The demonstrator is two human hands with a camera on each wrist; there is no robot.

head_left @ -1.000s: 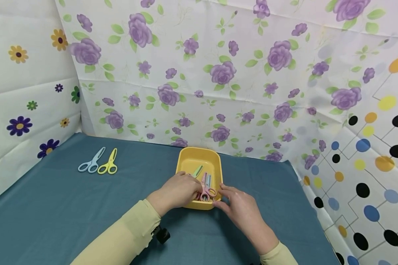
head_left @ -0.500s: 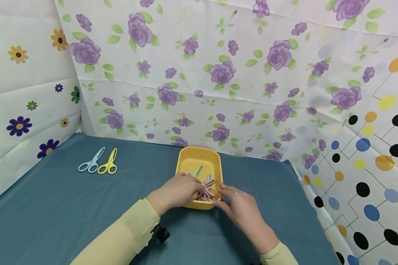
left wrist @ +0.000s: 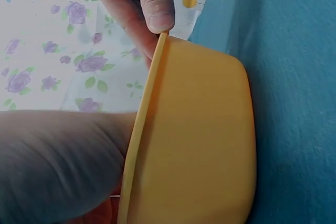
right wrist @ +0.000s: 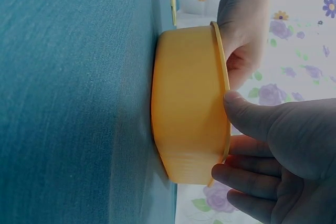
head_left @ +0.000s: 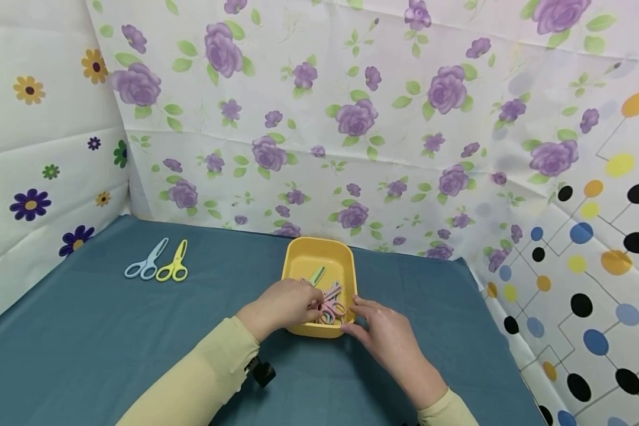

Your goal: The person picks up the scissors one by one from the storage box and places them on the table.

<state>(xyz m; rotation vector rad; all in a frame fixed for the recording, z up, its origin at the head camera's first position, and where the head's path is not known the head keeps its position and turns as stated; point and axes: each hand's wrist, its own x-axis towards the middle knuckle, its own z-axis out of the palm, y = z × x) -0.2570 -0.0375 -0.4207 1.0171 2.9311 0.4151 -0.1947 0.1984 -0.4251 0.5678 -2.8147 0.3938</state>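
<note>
A yellow plastic tray (head_left: 293,255) stands on the blue cloth. Inside lie several small scissors: pink scissors (head_left: 336,307) near the front and green scissors (head_left: 318,275) farther back, their handles covered. My left hand (head_left: 284,305) reaches over the tray's left side, fingertips bent down at the pink scissors; I cannot tell whether it pinches a pair. At the front right corner, my right hand (head_left: 386,331) holds the tray's rim, thumb on the near wall and fingers along the right side. Both wrist views show the tray's outer wall (left wrist: 199,124) and the right thumb (right wrist: 244,111) on its rim.
Light blue scissors (head_left: 148,260) and yellow scissors (head_left: 174,263) lie side by side at the cloth's back left. Behind the tray rises a flowered curtain (head_left: 309,118), with a dotted sheet (head_left: 607,284) along the right. A black wrist camera (head_left: 261,373) hangs under the left sleeve.
The pink scissors inside the tray have turned, their blades now tilting to the right. My left fingers have shifted slightly among the scissors. The right hand stays at the rim.
</note>
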